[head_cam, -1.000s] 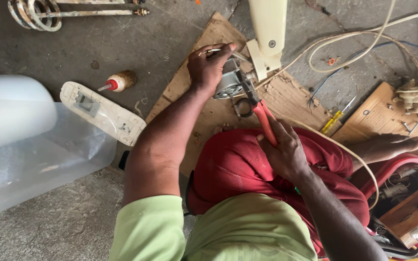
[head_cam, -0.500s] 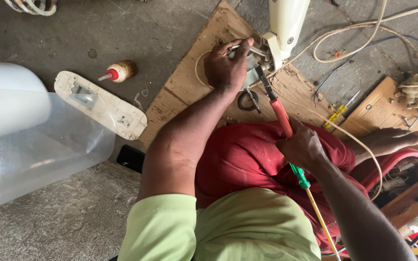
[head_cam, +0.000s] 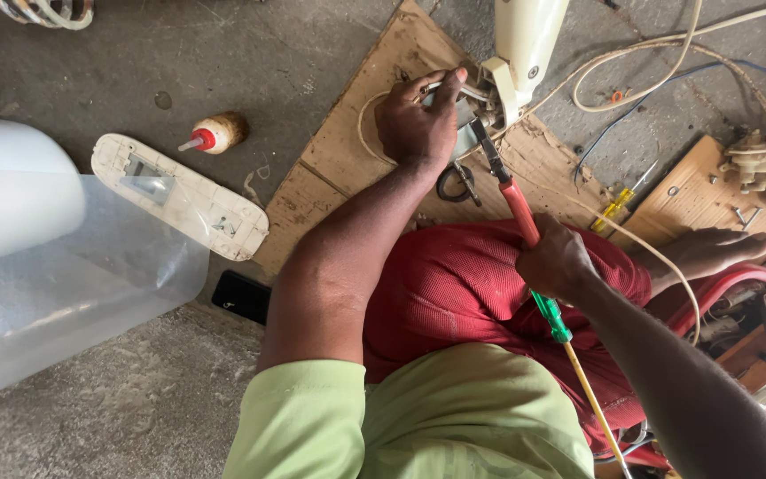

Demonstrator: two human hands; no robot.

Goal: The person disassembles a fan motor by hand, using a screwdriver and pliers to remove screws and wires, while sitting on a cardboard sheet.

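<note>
A person seated on a concrete floor works red-handled pliers (head_cam: 514, 197) into a small metal part (head_cam: 469, 133) at the base of a cream appliance housing (head_cam: 529, 40), which rests on a cardboard sheet (head_cam: 347, 151). The left hand (head_cam: 418, 124) pinches the part, likely stiff, light and sharp-edged; the right hand (head_cam: 556, 262) clenches the pliers' handles, the surest hold. Loose cream cables (head_cam: 649, 71) trail beside the housing; a glue bottle (head_cam: 210, 135) and white plastic panel (head_cam: 179, 195) lie left of the cardboard.
</note>
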